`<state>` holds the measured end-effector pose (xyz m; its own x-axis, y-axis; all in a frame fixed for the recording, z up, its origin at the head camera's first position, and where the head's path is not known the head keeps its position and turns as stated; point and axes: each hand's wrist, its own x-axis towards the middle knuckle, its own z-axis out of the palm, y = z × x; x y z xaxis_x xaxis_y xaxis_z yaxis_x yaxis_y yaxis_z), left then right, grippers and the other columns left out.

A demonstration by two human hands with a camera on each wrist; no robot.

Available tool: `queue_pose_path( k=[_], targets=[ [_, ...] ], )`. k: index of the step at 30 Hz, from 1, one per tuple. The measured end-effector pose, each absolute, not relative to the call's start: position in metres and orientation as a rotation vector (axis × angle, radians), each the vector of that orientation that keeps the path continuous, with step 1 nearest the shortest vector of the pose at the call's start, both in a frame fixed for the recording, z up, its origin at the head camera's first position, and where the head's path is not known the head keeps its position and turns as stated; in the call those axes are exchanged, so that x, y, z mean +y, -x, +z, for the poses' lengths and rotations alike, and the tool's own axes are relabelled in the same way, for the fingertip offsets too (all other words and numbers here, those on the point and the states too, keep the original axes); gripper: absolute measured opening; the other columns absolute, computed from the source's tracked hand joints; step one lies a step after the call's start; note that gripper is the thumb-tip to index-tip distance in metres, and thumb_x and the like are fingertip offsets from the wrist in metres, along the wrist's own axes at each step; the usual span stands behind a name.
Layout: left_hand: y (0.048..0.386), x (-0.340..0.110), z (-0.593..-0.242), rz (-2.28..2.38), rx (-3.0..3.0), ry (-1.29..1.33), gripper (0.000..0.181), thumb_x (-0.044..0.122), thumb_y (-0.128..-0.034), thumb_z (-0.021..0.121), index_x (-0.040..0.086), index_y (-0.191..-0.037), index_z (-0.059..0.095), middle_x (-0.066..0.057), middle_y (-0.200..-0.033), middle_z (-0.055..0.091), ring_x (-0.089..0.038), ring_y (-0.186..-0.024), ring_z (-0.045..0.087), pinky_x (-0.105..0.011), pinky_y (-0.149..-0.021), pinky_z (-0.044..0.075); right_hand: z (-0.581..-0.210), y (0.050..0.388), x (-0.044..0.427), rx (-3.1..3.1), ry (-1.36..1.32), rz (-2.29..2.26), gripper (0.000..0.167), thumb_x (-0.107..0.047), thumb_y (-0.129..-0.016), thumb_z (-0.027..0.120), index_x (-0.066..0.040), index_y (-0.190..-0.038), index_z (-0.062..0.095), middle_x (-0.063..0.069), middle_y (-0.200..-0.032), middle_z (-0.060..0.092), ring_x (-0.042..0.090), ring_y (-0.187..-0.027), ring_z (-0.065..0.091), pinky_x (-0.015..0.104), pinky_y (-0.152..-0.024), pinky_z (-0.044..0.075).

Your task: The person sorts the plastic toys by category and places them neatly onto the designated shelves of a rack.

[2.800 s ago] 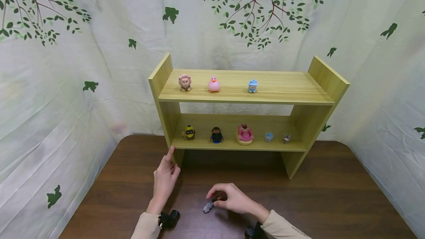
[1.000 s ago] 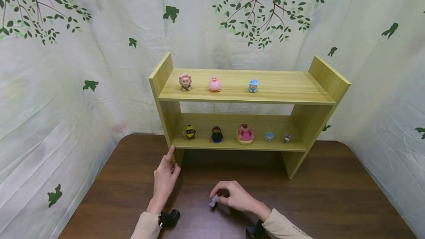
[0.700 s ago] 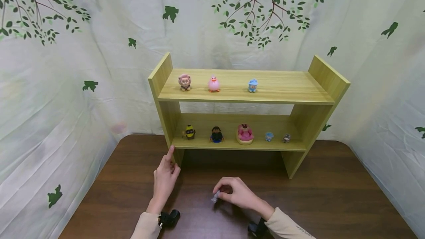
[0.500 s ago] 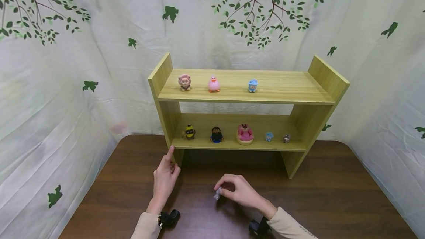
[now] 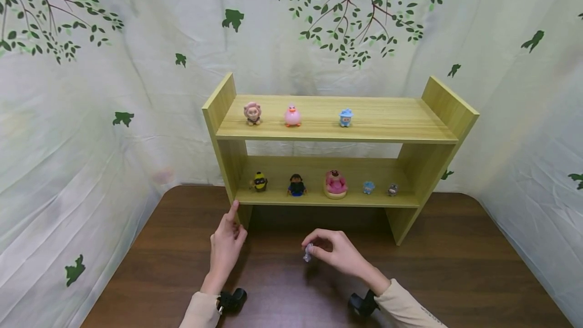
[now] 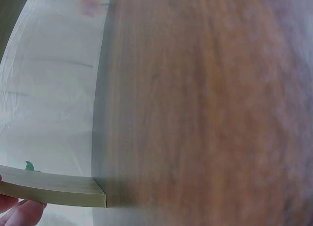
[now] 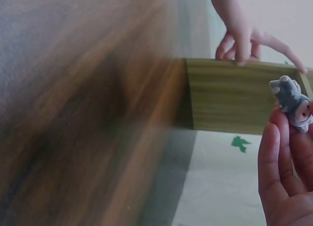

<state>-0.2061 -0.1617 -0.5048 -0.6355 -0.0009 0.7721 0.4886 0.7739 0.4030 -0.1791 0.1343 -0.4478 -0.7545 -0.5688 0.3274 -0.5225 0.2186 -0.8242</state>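
Observation:
My right hand pinches a small grey toy figurine between thumb and fingertips, above the table. Close up in the right wrist view, the figurine has a pale pink face and lies tilted, held by its head end. My left hand holds the front edge of the left side panel of a wooden shelf, index finger stretched up along it. In the right wrist view its thumb laps over the panel edge. Left wrist fingertips show beside the panel.
Three figurines, including a pink duck, stand on the top shelf. Several stand on the middle shelf, among them a pink bear and a small grey figure near the right. A dark wood table carries the shelf; a white leaf-print curtain surrounds it.
My right hand has picked the grey figurine up off the table and moved up and to the right, toward the shelf. My left hand has stayed on the shelf's left panel.

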Motion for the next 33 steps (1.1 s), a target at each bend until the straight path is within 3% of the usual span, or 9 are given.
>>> queue_pose_path(
  k=[6,11,16,22,33],
  targets=[
    [0.206,-0.162,-0.505,-0.766,-2.160,0.357,0.093,-0.017,-0.0750,0.063,0.026,-0.150,0.028,-0.006,-0.079,0.043,-0.010,-0.055,0.038,-0.027,-0.047,0.035,-0.425,0.172,0.137,2.415,1.079,-1.628,0.012,-0.001,-0.091,0.061,-0.004,-0.101,0.066,0.007,-0.092,0.069,0.025,-0.080,0.065,0.032,-0.071,0.052],
    [0.205,-0.162,-0.506,-0.767,-2.162,0.353,0.092,-0.017,-0.0753,0.063,0.026,-0.149,0.028,-0.006,-0.078,0.043,-0.010,-0.055,0.039,-0.027,-0.047,0.036,-0.403,0.165,0.139,2.455,1.071,-1.623,0.012,-0.001,-0.091,0.061,-0.005,-0.100,0.067,0.013,-0.093,0.068,0.021,-0.081,0.064,0.031,-0.071,0.051],
    [0.206,-0.162,-0.506,-0.766,-2.158,0.357,0.092,-0.017,-0.0751,0.063,0.025,-0.149,0.029,-0.006,-0.078,0.044,-0.010,-0.056,0.040,-0.028,-0.047,0.036,-0.396,0.166,0.143,2.455,1.070,-1.659,0.012,0.000,-0.091,0.061,-0.004,-0.101,0.066,0.012,-0.090,0.068,0.023,-0.079,0.064,0.030,-0.070,0.052],
    [0.206,-0.162,-0.506,-0.774,-2.153,0.365,0.092,-0.017,-0.0750,0.063,0.025,-0.150,0.029,-0.006,-0.078,0.043,-0.010,-0.056,0.038,-0.026,-0.047,0.035,-0.393,0.169,0.148,2.341,1.040,-1.747,0.012,0.003,-0.092,0.057,0.001,-0.103,0.064,0.021,-0.090,0.065,0.030,-0.075,0.066,0.038,-0.066,0.055],
    [0.205,-0.162,-0.505,-0.770,-2.145,0.367,0.093,-0.018,-0.0742,0.062,0.026,-0.149,0.028,-0.006,-0.078,0.043,-0.009,-0.056,0.037,-0.026,-0.047,0.033,-0.380,0.169,0.155,2.456,1.082,-1.743,0.015,0.005,-0.090,0.059,0.000,-0.102,0.067,0.010,-0.093,0.066,0.028,-0.076,0.065,0.034,-0.067,0.054]
  ],
)
